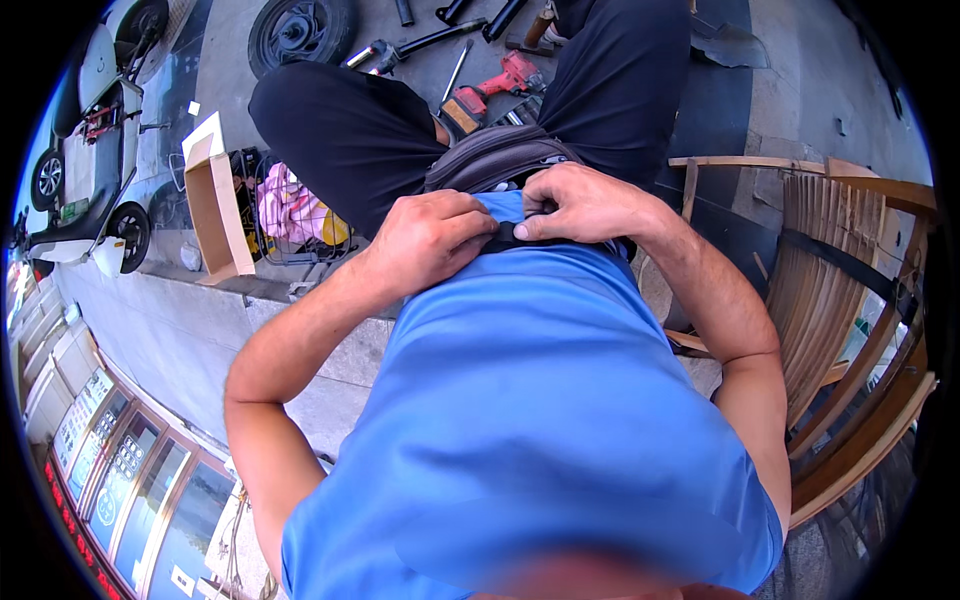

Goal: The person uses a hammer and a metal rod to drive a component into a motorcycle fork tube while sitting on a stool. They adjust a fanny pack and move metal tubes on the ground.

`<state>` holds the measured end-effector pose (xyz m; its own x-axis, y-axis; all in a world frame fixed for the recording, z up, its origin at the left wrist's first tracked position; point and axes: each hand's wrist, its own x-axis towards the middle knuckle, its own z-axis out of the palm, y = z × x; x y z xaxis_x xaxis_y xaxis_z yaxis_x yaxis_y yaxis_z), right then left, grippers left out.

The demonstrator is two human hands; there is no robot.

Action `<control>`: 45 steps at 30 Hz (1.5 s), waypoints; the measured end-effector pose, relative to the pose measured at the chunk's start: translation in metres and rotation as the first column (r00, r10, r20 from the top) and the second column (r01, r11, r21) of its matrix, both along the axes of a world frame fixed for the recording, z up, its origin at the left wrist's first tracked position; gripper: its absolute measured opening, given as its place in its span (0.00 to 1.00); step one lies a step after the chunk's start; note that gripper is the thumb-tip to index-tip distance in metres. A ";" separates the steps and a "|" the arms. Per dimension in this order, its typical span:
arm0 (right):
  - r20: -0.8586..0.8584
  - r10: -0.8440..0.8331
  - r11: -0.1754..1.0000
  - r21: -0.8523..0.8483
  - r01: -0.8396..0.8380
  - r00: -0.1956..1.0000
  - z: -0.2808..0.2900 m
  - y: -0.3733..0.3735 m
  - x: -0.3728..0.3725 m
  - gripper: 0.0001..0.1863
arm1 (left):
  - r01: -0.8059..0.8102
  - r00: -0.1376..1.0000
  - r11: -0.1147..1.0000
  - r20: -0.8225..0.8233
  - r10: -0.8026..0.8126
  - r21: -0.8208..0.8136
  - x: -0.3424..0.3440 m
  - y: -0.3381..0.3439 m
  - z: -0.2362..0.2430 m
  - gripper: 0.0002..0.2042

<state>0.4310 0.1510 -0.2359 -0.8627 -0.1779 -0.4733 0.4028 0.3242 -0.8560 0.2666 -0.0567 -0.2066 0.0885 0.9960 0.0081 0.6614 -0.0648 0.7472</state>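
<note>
Blue shirt (540, 400) fills the lower frame, its bottom edge blurred. At the waist, both hands meet on a black strap (505, 233): the left hand (430, 238) curls closed over it, fingertips tucked out of sight, and the right hand (585, 203) pinches it between thumb and bent fingers. Just beyond the strap sits a grey pouch (500, 155), its contents hidden. A cardboard box (215, 200) stands open to the left; what it holds cannot be made out. Beside it, a wire basket (295, 220) holds pink cloth. A red drill (500, 85) lies on the ground; a wooden chair (850, 300) is cut off at right.
</note>
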 end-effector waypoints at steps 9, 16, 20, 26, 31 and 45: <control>0.326 -0.491 0.647 -0.485 0.589 0.808 -0.023 -0.010 0.034 0.20 | -0.030 0.996 0.998 0.086 0.035 -0.062 -0.002 0.007 0.006 0.14; 0.196 -0.375 0.829 -0.367 0.423 0.906 -0.005 0.004 0.008 0.15 | -0.020 0.998 0.993 0.056 0.026 -0.116 -0.004 0.015 0.017 0.17; 0.357 -0.520 0.620 -0.468 0.630 0.776 -0.012 -0.004 0.034 0.13 | -0.058 0.995 0.973 0.064 0.074 -0.225 -0.001 0.014 0.021 0.20; 0.045 -0.153 0.988 0.021 0.152 0.987 0.028 -0.001 0.037 0.30 | 0.028 0.998 1.000 -0.049 -0.028 0.000 0.009 0.017 0.026 0.21; 0.081 -0.123 0.992 -0.031 0.126 0.989 0.023 0.003 0.030 0.23 | 0.219 0.969 0.976 -0.113 -0.218 0.002 0.002 0.021 0.031 0.13; -0.014 -0.273 0.962 0.020 0.274 0.962 0.010 -0.017 0.033 0.24 | 0.162 0.904 0.978 -0.418 -0.093 0.134 0.022 0.013 0.007 0.05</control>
